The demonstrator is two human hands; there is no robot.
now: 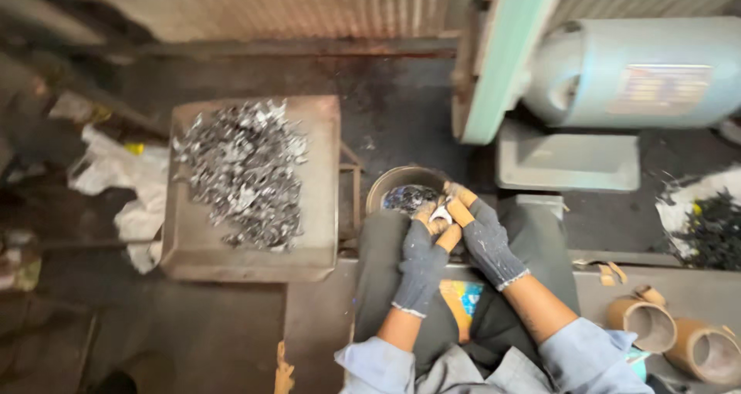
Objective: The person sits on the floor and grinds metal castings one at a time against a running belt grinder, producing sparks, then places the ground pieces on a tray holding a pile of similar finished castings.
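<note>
Both my hands wear dark grey knit gloves with tan tape on the fingertips. My left hand (423, 264) and my right hand (485, 240) meet over a dark cloth (386, 255) on my lap. Together they pinch a small shiny metal piece (441, 213). Just beyond the fingers stands a round metal bowl (386, 184) with several small metal pieces in it.
A flat metal tray (316, 178) at the left carries a heap of shiny metal pieces (245, 172). A pale green machine frame (502, 62) and a light blue motor (641, 70) stand at the upper right. Two cardboard tape cores (679, 336) lie at the lower right. White sacks (123, 178) lie at the left.
</note>
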